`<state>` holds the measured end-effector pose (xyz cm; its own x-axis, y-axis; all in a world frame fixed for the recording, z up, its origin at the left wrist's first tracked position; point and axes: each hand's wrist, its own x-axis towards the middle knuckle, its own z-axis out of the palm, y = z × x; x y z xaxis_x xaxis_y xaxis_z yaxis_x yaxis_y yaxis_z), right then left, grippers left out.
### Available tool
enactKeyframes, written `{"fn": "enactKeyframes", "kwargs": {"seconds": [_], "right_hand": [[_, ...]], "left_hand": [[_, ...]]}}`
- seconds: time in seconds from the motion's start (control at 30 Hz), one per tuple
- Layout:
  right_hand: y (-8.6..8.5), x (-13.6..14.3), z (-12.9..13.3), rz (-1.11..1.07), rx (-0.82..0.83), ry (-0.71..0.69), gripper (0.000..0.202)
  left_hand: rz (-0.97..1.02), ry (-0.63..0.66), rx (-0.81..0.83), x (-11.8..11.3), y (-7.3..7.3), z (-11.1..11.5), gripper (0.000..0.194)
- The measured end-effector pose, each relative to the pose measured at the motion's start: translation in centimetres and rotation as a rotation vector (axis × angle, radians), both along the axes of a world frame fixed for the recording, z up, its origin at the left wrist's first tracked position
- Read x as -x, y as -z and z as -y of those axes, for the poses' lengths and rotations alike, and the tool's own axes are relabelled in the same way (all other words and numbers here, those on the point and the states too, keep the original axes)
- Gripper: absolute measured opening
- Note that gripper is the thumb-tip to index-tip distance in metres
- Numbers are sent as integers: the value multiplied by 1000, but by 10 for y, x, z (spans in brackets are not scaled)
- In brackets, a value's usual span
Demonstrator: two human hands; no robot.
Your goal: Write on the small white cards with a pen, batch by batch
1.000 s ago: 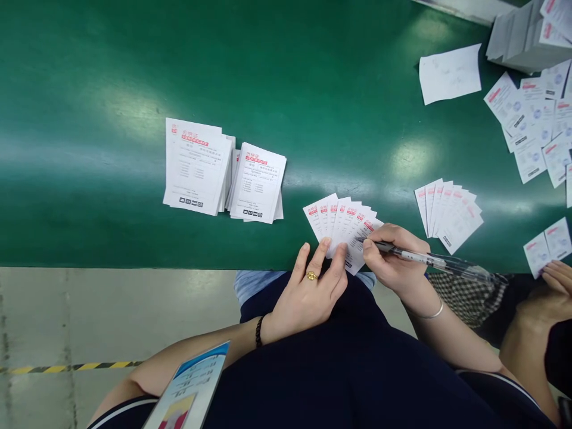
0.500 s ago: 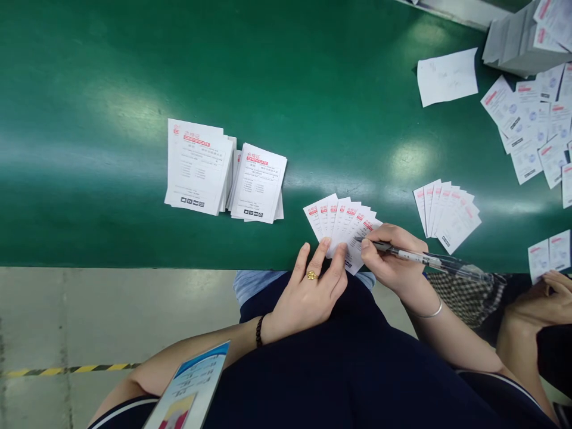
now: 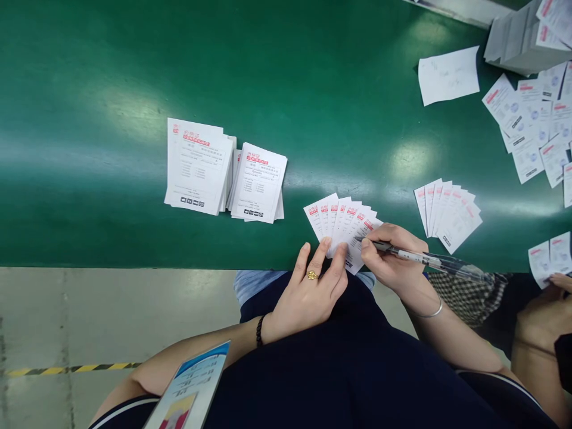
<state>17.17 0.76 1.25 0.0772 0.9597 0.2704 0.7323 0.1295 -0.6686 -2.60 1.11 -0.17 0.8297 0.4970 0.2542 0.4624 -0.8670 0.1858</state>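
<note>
A fan of white certificate cards [image 3: 342,217] with red headings lies at the table's front edge. My left hand [image 3: 308,292], wearing a gold ring, has its fingers apart, with the fingertips resting on the lower part of the fan. My right hand [image 3: 400,271] is closed around a pen [image 3: 413,257] with a clear barrel. The pen's tip is at the rightmost card of the fan, its tail pointing right. Whatever marks the tip makes are too small to tell.
Left on the green table [image 3: 134,53] stand two certificate stacks [image 3: 196,173] [image 3: 259,185]. Another card fan [image 3: 451,211] lies right. Beyond it are a blank sheet [image 3: 449,76], scattered stamped cards [image 3: 529,128] and a tall card pile [image 3: 513,44]. A co-worker's hand [image 3: 547,313] touches cards at far right.
My two hands, the pen and the fan look the same as before. At far right, the co-worker's hand has shifted slightly right and down.
</note>
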Motion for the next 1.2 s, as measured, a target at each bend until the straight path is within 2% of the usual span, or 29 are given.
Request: {"fn": "enactKeyframes", "kwargs": {"seconds": [0.6, 0.77, 0.9, 0.97, 1.07, 1.2], "right_hand": [[0, 1, 2, -24, 33, 34, 11], [2, -2, 3, -239, 54, 67, 9], [1, -5, 6, -452, 52, 148, 4], [-2, -6, 3, -493, 47, 149, 13], [-8, -10, -9, -323, 24, 77, 27], [-11, -14, -34, -6, 63, -191, 18]], "left_hand": [[-28, -1, -18, 0, -1, -1, 30], [-8, 3, -4, 0, 0, 0, 31], [-2, -1, -2, 1, 1, 0, 33], [-15, 1, 5, 2, 0, 0, 35], [-46, 12, 25, 2, -2, 0, 40], [-71, 1, 28, 1, -3, 2, 44]]}}
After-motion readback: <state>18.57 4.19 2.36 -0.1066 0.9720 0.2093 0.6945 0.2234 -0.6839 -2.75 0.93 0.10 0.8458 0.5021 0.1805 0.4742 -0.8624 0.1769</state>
